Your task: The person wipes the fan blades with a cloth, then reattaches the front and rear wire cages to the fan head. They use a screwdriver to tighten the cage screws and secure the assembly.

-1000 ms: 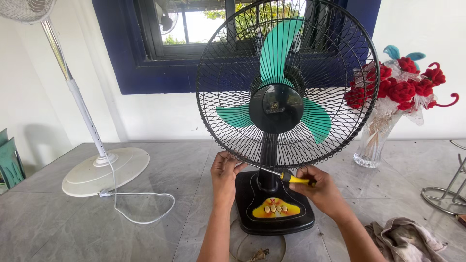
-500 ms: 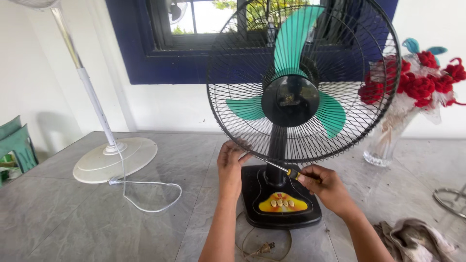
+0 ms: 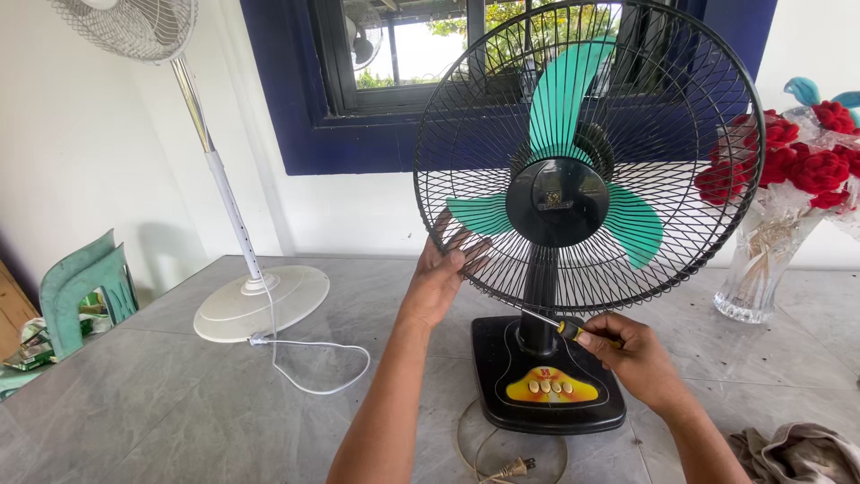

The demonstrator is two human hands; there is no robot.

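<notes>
— While steadying the table fan (image 3: 587, 193) near the tabletop's (image 3: 179, 403) far edge: left hand (image 3: 443, 273) spread flat against the black grille's (image 3: 448, 179) lower-left rim.

— Right hand (image 3: 632, 354) closed around the yellow-handled screwdriver (image 3: 573, 330), shaft angled up-left toward the grille's bottom, just above the fan's neck.

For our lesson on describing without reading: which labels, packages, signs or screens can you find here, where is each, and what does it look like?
Badge: small gold label at the middle of the black hub on the fan's front grille.
Control panel: on the fan's black base, near the right hand; yellow-orange patch with a red mark and a row of pale buttons.
Package: far left edge; green and white, partly hidden.
No screens or signs.
</notes>
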